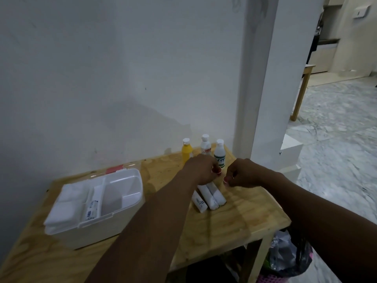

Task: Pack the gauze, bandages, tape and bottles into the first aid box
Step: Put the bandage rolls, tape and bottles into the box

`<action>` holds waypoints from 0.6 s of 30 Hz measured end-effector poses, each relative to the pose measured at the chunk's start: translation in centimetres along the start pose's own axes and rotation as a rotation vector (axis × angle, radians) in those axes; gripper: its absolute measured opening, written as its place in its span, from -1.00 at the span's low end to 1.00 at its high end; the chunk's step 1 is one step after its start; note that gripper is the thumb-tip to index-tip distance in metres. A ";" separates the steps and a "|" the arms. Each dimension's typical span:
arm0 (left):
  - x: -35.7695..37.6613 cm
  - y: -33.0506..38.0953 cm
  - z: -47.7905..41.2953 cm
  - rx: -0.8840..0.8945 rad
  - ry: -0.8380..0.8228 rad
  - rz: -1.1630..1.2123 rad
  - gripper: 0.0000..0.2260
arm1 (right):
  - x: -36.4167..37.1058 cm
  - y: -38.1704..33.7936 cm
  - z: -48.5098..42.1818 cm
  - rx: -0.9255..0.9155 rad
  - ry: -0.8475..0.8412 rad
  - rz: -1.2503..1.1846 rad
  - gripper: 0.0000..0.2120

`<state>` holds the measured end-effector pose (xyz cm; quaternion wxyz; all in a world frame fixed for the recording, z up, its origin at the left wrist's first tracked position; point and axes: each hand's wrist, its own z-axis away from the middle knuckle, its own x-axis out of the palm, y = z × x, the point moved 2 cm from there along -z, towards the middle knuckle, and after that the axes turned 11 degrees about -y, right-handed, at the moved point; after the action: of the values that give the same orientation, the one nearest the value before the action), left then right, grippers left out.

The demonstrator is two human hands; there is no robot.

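The white first aid box (122,216) stands open on the left of the wooden table (234,217). Folded white gauze (67,203) and a wrapped bandage (92,207) lie inside it. Three white bandage rolls (212,197) lie side by side at mid-table. Behind them stand a yellow bottle (186,152), a white bottle with a red label (205,147) and a white bottle with a green label (219,153). My left hand (201,168) pinches a small red-and-white tape roll (217,170) just above the rolls. My right hand (244,173) pinches a second small red-and-white roll (226,180).
A white wall runs behind the table and a white pillar (271,99) stands at its right rear corner. The box's red latch (114,170) sits against the wall. A bin with a black bag (289,258) stands under the table's right edge.
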<state>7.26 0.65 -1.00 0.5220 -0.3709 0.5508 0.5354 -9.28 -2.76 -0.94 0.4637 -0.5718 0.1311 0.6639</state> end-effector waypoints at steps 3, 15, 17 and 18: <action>-2.7 -2.0 1.4 -0.037 0.078 0.027 -0.81 | -2.1 -2.2 -0.2 -0.050 0.094 -0.001 -0.76; -10.7 -19.2 18.5 -0.429 0.315 0.201 -0.83 | -2.2 -23.4 -3.1 -0.427 0.163 0.017 -0.81; -10.3 -21.2 21.1 -0.480 0.299 0.222 -0.84 | -0.8 -26.9 -3.6 -0.478 0.147 0.031 -0.81; -10.0 -21.9 22.1 -0.489 0.293 0.228 -0.83 | 0.0 -28.4 -3.9 -0.497 0.137 0.041 -0.80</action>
<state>34.14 17.41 6.94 0.2686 -0.4946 0.5129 0.6482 14.92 9.72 8.01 0.2855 -0.7091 0.0065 0.6446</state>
